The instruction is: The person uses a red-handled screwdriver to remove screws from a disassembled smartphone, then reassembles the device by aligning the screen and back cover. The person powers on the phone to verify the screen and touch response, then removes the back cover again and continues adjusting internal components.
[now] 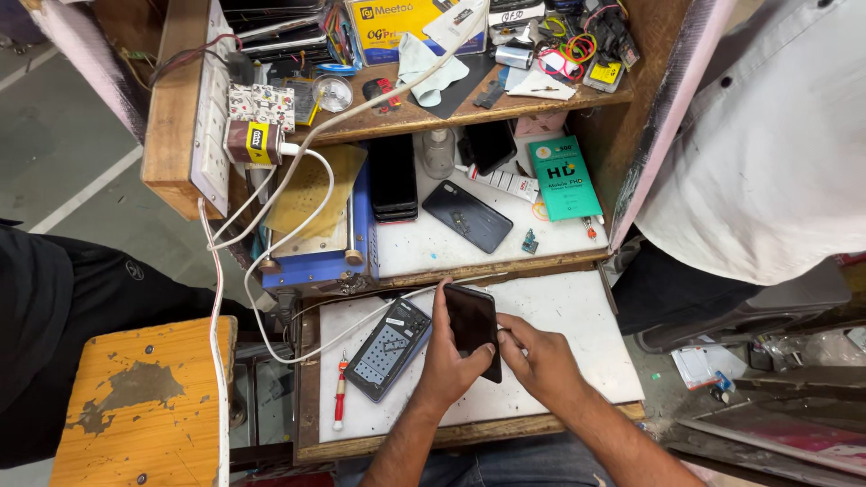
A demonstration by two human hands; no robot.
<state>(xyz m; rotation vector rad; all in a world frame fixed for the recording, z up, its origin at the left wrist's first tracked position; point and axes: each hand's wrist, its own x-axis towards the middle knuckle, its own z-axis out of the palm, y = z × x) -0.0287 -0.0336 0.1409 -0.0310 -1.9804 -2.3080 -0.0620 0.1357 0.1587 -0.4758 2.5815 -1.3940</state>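
While both hands work at the middle of the bench, the far left of the view holds a worn yellow wooden stool (144, 397) beside a person in dark clothing (63, 307), and above it a wooden post carries a white switchboard (215, 135) with a plugged-in charger, its white cable (298, 225) looping down toward the white work surface (577, 316). A blue heating plate machine (316, 243) stands just behind that surface at its left corner. On the surface's left edge lies a red-handled screwdriver (340, 397), and next to it an opened phone body (388, 347) rests tilted, its inner parts facing up. The left hand (451, 356) is just right of that body and is closed around a dark phone (474, 326), fingers curled round its left edge and thumb across its lower face, holding it slightly above the surface. The right hand (541, 361) meets the same phone from the right, its fingers bent and pressed to the phone's right edge; whether it pinches a small tool I cannot tell. On the shelf behind, another dark phone (467, 216) lies face down, with a green packet (564, 178) to its right. At far right stands a person in a white shirt (767, 144).
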